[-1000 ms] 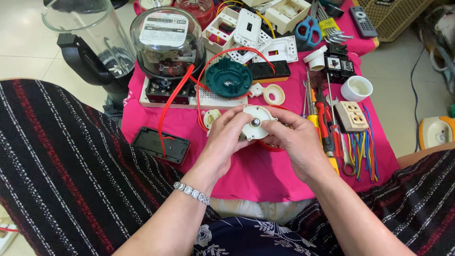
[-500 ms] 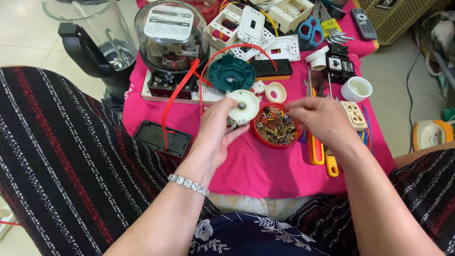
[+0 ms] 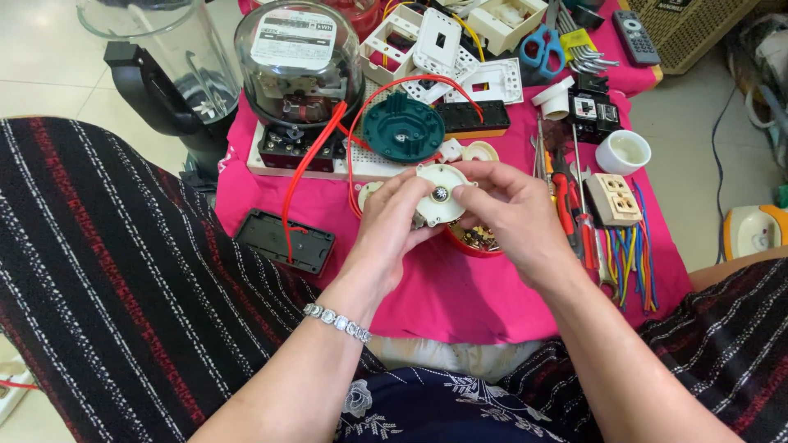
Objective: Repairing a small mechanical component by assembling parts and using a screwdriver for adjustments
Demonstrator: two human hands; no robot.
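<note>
Hands meet over the middle of the pink worktop point(image 3: 460, 287), and I see both of them on one white round part point(image 3: 442, 194) with a small metal hub at its centre. My left hand point(image 3: 392, 223) cups the part from the left and below, fingers point(image 3: 399, 185) curled onto its rim. My right hand point(image 3: 513, 212) comes in from the right, thumb and forefinger pinching the rim's upper edge. So both sets of fingers are clamped on the white part, which is held in the air just above a red bowl point(image 3: 474, 241) of small metal bits.

As for progress, I judge the work to be somewhere in the middle. The part is in hand and being handled, but I cannot tell whether anything is being fitted to it or taken off; its underside is hidden by my left hand. A green round housing point(image 3: 404, 128) lies apart behind it, beside a glass-domed meter point(image 3: 297, 57) with a red wire point(image 3: 312, 160) looping down to a black cover point(image 3: 285, 240). That housing and cover lying loose suggest assembly is unfinished. Screwdrivers point(image 3: 568, 205) and coloured wires point(image 3: 628, 254) lie untouched to the right, next to a cream socket point(image 3: 614, 197).
</note>
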